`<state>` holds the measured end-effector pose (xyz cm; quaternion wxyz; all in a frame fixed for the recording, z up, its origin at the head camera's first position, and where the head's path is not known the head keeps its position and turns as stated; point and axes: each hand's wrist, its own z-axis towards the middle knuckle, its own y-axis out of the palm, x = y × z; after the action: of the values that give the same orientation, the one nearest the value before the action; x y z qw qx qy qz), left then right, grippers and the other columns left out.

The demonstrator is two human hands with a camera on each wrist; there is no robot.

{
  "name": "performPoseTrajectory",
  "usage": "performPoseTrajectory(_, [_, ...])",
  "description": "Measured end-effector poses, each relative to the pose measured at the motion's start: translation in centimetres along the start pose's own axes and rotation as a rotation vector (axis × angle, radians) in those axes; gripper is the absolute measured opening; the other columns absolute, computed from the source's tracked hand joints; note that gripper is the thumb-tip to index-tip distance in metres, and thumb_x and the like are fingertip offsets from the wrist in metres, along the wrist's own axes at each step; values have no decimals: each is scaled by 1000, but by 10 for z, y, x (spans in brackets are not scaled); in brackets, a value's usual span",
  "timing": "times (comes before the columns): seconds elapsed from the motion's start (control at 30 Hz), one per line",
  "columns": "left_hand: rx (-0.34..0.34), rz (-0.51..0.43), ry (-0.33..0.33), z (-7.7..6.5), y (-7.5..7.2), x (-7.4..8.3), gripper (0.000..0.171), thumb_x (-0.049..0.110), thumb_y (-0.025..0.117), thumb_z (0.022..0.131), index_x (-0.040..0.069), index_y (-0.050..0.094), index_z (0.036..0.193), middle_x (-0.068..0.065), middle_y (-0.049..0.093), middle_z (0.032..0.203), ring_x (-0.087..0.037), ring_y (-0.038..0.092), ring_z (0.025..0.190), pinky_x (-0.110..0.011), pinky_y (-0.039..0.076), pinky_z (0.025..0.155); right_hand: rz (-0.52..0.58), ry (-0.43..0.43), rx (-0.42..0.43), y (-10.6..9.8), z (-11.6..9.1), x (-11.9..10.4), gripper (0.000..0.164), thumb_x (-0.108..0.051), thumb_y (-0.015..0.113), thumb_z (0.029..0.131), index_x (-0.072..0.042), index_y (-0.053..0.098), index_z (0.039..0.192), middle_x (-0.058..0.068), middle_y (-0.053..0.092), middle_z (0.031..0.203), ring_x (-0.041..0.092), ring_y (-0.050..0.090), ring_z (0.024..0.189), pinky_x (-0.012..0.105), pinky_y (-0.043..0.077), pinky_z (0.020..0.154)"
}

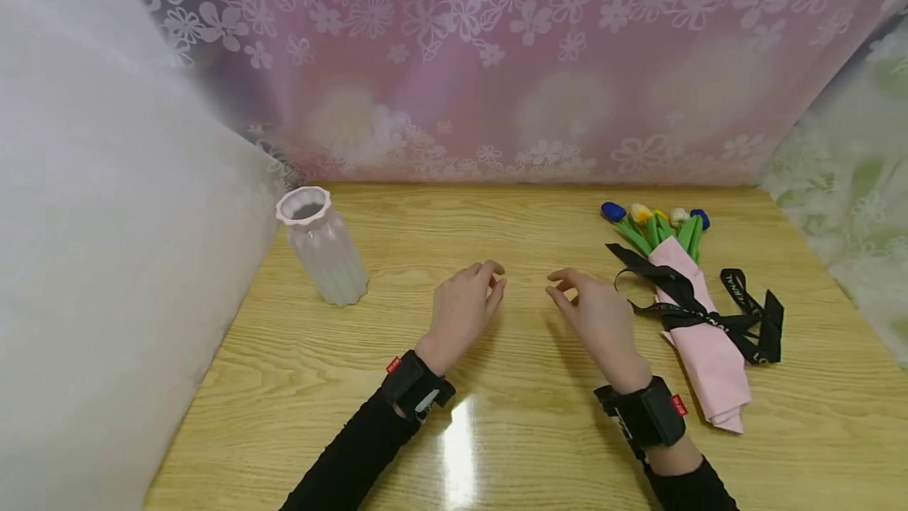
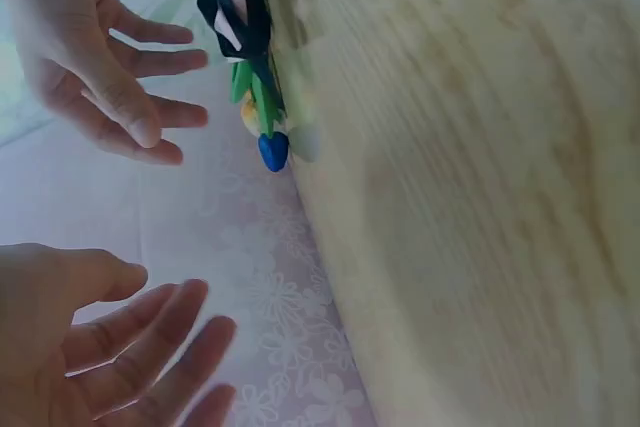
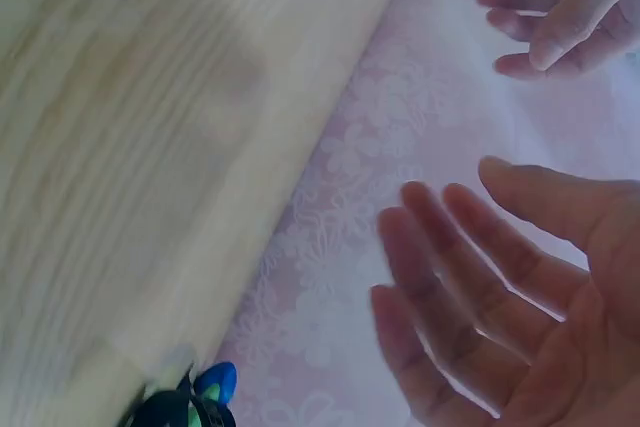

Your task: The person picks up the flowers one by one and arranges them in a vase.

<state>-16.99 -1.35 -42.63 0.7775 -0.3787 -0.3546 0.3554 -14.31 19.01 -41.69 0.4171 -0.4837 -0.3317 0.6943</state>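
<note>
My left hand point(image 1: 463, 310) hovers over the middle of the table, fingers loosely bent and holding nothing. Facing it, my right hand point(image 1: 599, 320) is likewise relaxed, with a gap between the two. Both palms and spread fingers show in the wrist views. Right of the right hand lies a bouquet point(image 1: 698, 337) in pink paper, tied with a black lettered ribbon point(image 1: 759, 326). Its blue, white and yellow tulips point(image 1: 656, 218) point to the back. To the left of the left hand is a pale, fluted vase point(image 1: 326, 251) with a scalloped rim, standing upright.
The wood-grain table point(image 1: 426, 215) meets a pink flowered curtain point(image 1: 454, 85) at the back. White sheeting point(image 1: 106, 219) hangs along the left, and a green-and-white patterned cloth point(image 1: 851, 172) borders the right side.
</note>
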Motion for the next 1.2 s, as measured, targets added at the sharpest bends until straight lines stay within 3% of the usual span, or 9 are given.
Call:
performPoseTrajectory(0.13, [-32,-78,-5,8,-5,8,13,29,67,100,18,73,104,7,70,81,-5,57,57,-14,37,45,-2,16,75,-12,-2,4,18,-23,76,93,-9,74,105,9,74,83,22,64,58,26,36,41])
performPoseTrajectory(0.27, [-70,-134,23,21,-8,23,15,30,65,101,18,74,102,6,71,82,-4,59,61,-13,39,48,8,14,160,-26,-5,15,16,-19,79,90,-8,73,100,9,72,78,24,64,58,26,36,40])
performPoseTrajectory(0.47, [-63,-155,105,42,0,47,15,30,64,102,19,73,104,8,70,86,-1,58,65,-11,38,51,26,45,255,-52,-12,43,15,-16,79,90,-8,75,102,12,74,86,29,69,66,28,44,50])
performPoseTrajectory(0.57, [-68,-154,142,51,6,58,15,30,63,103,19,72,105,8,70,88,-1,58,65,-11,37,51,21,90,271,-66,-17,60,16,-17,77,92,-7,75,105,15,74,90,32,69,68,27,41,48])
performPoseTrajectory(0.73, [-78,-126,210,65,16,78,15,30,62,103,19,72,107,8,69,90,-2,58,66,-12,36,51,-37,192,232,-88,-26,88,23,-19,73,96,-4,74,113,22,74,95,39,69,74,27,35,40])
performPoseTrajectory(0.9, [-93,-100,288,76,30,101,16,32,61,104,21,72,107,8,68,92,-2,59,69,-13,39,54,-87,272,159,-99,-39,107,32,-18,74,95,-1,71,121,28,69,106,42,67,83,29,39,47])
performPoseTrajectory(1.0, [-122,-95,326,80,41,114,18,34,61,104,21,72,109,9,69,96,-1,61,75,-12,43,59,-105,306,107,-99,-48,117,36,-19,75,94,1,69,124,29,67,105,41,65,81,31,39,48])
performPoseTrajectory(1.1, [-168,-113,320,84,54,126,19,36,61,103,21,71,110,11,67,97,0,60,77,-11,43,61,-117,337,55,-99,-52,127,40,-21,75,94,2,68,126,28,68,97,34,60,67,32,35,46])
performPoseTrajectory(1.2, [-241,-199,263,84,71,136,18,36,62,102,22,72,108,12,66,93,3,57,74,-8,41,60,-118,351,-7,-100,-55,139,45,-26,74,95,3,65,128,23,68,85,24,50,56,32,30,46])
